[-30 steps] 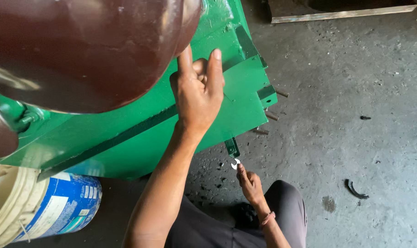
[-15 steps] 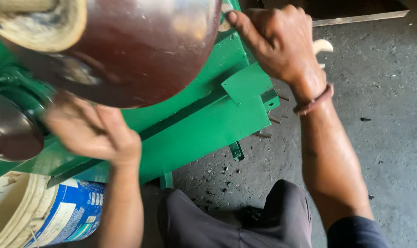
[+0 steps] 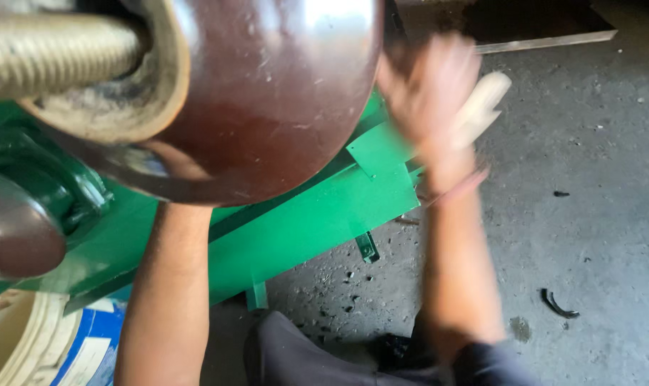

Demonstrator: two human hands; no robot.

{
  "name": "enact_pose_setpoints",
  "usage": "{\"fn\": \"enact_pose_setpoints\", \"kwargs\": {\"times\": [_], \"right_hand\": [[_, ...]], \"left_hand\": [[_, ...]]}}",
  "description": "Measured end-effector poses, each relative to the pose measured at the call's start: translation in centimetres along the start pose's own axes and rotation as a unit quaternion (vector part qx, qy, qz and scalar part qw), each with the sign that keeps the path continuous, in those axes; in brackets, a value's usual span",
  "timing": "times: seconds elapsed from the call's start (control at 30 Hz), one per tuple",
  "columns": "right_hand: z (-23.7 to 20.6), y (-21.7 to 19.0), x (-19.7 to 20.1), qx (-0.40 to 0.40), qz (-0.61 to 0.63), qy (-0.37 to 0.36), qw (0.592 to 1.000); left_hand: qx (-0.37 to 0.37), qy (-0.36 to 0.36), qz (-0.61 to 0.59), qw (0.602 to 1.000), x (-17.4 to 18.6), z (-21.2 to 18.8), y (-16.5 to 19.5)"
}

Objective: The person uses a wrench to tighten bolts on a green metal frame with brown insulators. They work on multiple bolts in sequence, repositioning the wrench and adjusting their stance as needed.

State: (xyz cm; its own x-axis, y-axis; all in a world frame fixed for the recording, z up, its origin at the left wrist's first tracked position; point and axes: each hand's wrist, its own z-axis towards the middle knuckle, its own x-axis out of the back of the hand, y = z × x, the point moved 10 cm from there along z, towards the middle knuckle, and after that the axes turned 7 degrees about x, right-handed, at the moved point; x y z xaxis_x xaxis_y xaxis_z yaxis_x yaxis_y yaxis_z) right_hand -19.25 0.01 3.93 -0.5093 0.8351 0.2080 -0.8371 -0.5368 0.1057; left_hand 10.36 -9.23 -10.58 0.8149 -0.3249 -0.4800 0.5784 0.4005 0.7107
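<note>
Beside the brown ceramic insulator point(image 3: 267, 93), right hand point(image 3: 428, 93) blurred, apparently gripping a pale handle-like object point(image 3: 485, 107) above the green metal housing point(image 3: 317, 214), grip unclear; left forearm point(image 3: 171, 300) runs under the insulator, hand hidden; blue-and-white bucket point(image 3: 46, 343) at lower left on grey concrete floor point(image 3: 588, 214).

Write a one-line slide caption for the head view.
Blurred right hand raised beside a glossy brown insulator on a green metal housing; left forearm reaches beneath it.
</note>
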Motion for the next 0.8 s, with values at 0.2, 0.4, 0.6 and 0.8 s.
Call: {"fn": "enact_pose_setpoints", "kwargs": {"times": [0.2,0.4,0.6,0.8], "right_hand": [[-6.7,3.3,-5.5,-0.277,0.286,-0.139,0.907],[-7.9,3.9,-6.4,0.051,0.252,-0.108,0.960],[-8.9,7.5,-10.9,0.014,0.174,-0.304,0.937],[-4.2,11.1,-10.4,0.185,0.179,-0.344,0.903]], "left_hand": [[0.073,-0.034,-0.048,0.996,-1.9,0.0,-1.6],[0.106,-0.048,-0.052,0.992,-2.3,0.0,-2.9],[0.094,-0.042,-0.043,0.994,-1.2,-0.7,-2.8],[0.084,-0.040,-0.036,0.995,-0.8,-1.2,-2.7]]}}
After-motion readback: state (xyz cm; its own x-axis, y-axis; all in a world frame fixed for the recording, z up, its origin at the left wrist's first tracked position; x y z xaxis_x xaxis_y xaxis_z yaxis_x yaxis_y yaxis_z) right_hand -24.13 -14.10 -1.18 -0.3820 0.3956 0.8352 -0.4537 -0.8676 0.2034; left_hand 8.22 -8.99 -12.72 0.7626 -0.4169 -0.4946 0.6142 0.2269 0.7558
